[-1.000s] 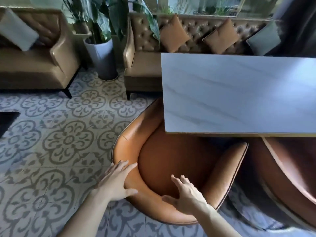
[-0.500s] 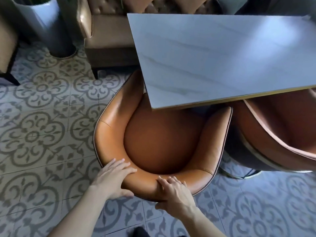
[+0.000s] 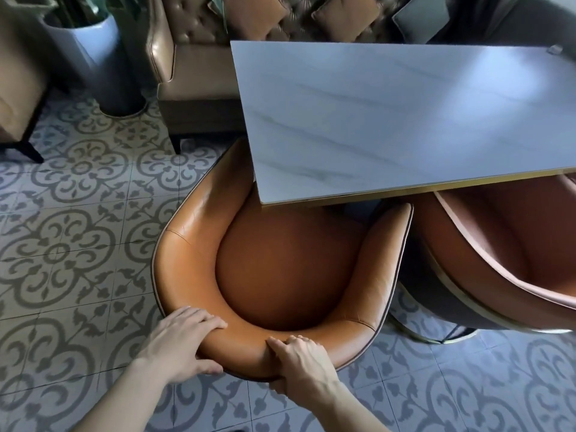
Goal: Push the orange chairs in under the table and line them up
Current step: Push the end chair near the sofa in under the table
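Observation:
An orange leather tub chair (image 3: pixel 290 269) stands at the near left corner of the white marble table (image 3: pixel 405 120), its seat front and left arm tucked under the tabletop. My left hand (image 3: pixel 180 344) grips the top of its curved backrest on the left, fingers over the rim and thumb beneath. My right hand (image 3: pixel 299 360) grips the same backrest near its middle. A second orange chair (image 3: pixel 505 251) sits to the right, partly under the table and turned at an angle to the first.
A tan tufted sofa (image 3: pixel 193 76) with cushions stands beyond the table's far left corner. A white planter (image 3: pixel 93 57) is left of it, and another tan sofa (image 3: pixel 15 88) at the far left. Patterned tile floor (image 3: pixel 78 244) lies open to my left.
Both hands went from reaching toward the backrest to gripping it. The chair now sits further under the table corner.

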### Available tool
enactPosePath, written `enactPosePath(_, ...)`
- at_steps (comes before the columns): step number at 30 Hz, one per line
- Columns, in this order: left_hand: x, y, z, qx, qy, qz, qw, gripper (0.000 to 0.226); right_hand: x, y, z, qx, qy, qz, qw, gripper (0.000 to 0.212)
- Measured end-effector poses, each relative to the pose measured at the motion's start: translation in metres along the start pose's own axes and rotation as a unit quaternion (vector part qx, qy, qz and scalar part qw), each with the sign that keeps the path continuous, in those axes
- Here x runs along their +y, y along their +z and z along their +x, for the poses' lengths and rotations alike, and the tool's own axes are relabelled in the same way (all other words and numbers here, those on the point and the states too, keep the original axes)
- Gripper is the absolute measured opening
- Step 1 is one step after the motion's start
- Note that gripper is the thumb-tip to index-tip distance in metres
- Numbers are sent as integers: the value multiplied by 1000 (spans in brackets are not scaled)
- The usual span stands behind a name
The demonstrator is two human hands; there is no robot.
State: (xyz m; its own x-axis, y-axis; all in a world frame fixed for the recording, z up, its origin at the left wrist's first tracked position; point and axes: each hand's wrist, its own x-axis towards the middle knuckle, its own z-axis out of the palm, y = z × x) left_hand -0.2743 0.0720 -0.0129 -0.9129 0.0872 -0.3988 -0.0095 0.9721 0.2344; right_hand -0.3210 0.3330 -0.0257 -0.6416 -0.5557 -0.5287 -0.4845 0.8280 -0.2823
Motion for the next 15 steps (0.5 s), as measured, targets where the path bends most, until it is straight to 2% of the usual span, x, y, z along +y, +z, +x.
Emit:
enactPosePath(9,105,38,-28,6,-48,-64,997,90,83,5,-50,-53,-38,-16,998,82)
enactPosePath(15,194,58,-27,37,-70,-69,994,87,155,3,-84,-44,-54,-32,997,60)
